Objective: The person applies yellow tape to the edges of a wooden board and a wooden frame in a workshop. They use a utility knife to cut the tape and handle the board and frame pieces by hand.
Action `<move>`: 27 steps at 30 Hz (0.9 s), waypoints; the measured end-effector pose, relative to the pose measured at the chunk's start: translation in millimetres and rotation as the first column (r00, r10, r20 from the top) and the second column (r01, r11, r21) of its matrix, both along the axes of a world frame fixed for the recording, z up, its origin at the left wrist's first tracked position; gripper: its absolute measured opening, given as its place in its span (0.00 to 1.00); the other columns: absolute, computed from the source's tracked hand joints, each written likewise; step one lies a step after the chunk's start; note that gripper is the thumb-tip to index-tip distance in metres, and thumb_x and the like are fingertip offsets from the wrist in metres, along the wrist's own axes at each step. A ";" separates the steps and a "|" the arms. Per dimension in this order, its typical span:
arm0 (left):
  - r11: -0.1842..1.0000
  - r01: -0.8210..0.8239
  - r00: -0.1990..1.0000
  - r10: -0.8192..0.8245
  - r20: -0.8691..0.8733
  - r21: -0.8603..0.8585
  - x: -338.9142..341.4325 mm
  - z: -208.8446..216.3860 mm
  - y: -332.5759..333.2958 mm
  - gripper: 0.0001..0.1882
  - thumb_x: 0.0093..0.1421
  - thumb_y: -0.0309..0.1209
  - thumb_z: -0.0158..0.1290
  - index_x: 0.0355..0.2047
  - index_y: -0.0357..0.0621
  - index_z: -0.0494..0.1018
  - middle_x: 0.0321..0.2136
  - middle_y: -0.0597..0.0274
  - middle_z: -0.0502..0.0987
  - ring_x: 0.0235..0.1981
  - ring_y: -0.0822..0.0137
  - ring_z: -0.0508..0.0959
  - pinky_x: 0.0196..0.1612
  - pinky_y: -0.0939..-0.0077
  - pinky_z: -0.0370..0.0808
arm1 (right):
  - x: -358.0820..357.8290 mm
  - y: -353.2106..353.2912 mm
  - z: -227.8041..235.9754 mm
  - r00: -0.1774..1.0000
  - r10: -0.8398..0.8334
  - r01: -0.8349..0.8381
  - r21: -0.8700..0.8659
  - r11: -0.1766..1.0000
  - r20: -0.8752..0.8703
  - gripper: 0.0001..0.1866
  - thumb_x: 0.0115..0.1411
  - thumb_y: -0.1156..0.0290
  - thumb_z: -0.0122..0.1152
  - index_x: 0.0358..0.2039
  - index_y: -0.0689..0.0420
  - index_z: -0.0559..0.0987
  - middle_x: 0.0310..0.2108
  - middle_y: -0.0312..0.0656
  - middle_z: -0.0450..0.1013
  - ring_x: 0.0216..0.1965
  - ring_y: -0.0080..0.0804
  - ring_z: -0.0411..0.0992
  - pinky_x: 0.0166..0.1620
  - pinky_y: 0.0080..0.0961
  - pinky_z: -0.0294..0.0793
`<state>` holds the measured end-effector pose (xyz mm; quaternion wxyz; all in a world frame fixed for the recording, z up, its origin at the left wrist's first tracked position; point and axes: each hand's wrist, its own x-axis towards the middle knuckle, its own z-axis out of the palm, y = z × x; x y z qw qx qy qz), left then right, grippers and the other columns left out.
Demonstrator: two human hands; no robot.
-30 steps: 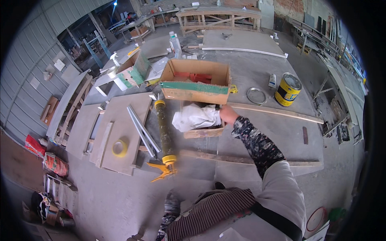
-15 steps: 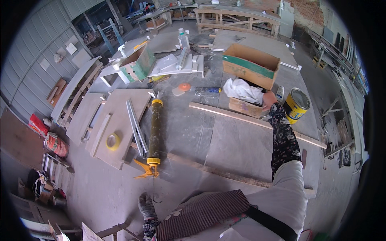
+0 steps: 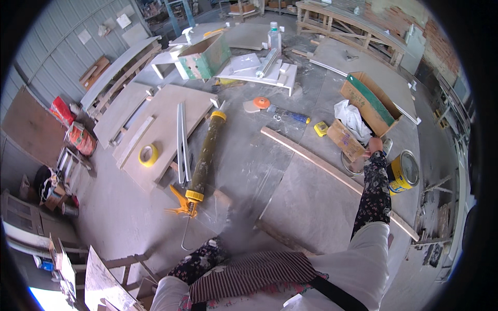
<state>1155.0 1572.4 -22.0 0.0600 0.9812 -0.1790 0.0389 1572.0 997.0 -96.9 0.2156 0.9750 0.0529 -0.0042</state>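
My right hand [image 3: 375, 145] is closed on the near corner of an open cardboard box [image 3: 367, 99] with a green inner wall. The box stands askew, a white crumpled cloth or bag [image 3: 353, 118] spilling over its near side. A round tin lid [image 3: 351, 165] lies under that side, and a yellow paint can [image 3: 402, 172] stands beside my right wrist. My left hand [image 3: 239, 228] is smeared by motion above the table's near edge, so its fingers cannot be read. To its left lies a large caulking gun [image 3: 206, 155] with a yellow trigger handle.
A long wooden strip [image 3: 311, 155] crosses the table diagonally. Beyond it lie a yellow tape measure [image 3: 321, 128], a blue-handled scraper [image 3: 290, 114] and an orange disc [image 3: 261, 102]. Left are tape [image 3: 148, 155] and metal strips [image 3: 182, 142]; a green-brown box [image 3: 205, 57] stands farther back.
The view has turned. The box has swung askew with my right hand on it, and the tape measure and tin lid now show. My left hand has risen and moved right over the table's edge.
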 end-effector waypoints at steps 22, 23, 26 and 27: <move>0.984 -0.173 0.921 0.174 -0.349 0.036 -7.7 21.6 6.1 0.18 0.55 0.48 0.57 0.37 0.48 0.78 0.30 0.57 0.78 0.36 0.54 0.79 0.45 0.48 0.68 | -197.5 207.1 27.3 0.962 0.121 -0.265 0.732 0.628 0.245 0.22 0.51 0.70 0.65 0.49 0.56 0.79 0.45 0.50 0.74 0.48 0.52 0.70 0.53 0.42 0.68; 0.984 -0.176 0.939 0.164 -0.301 -0.014 -9.6 22.7 6.8 0.18 0.55 0.48 0.57 0.37 0.49 0.78 0.30 0.57 0.78 0.36 0.54 0.79 0.44 0.49 0.68 | -197.1 207.5 25.9 0.971 0.104 -0.230 0.730 0.643 0.214 0.23 0.52 0.71 0.65 0.50 0.56 0.78 0.45 0.51 0.74 0.49 0.52 0.69 0.54 0.42 0.68; 0.983 -0.182 0.925 0.165 -0.341 -0.019 -12.8 19.2 6.3 0.17 0.55 0.49 0.57 0.37 0.52 0.78 0.31 0.58 0.78 0.37 0.54 0.78 0.42 0.50 0.69 | -194.2 206.9 21.6 0.962 0.122 -0.264 0.725 0.636 0.244 0.22 0.52 0.72 0.65 0.49 0.57 0.79 0.44 0.51 0.74 0.48 0.52 0.70 0.53 0.42 0.68; 0.982 -0.187 0.926 0.170 -0.336 -0.020 -12.4 15.6 5.6 0.17 0.55 0.49 0.57 0.38 0.53 0.79 0.32 0.59 0.78 0.37 0.54 0.78 0.42 0.50 0.69 | -193.0 205.5 20.4 0.958 0.134 -0.279 0.732 0.622 0.252 0.22 0.52 0.72 0.65 0.49 0.57 0.79 0.44 0.51 0.74 0.48 0.52 0.70 0.53 0.42 0.68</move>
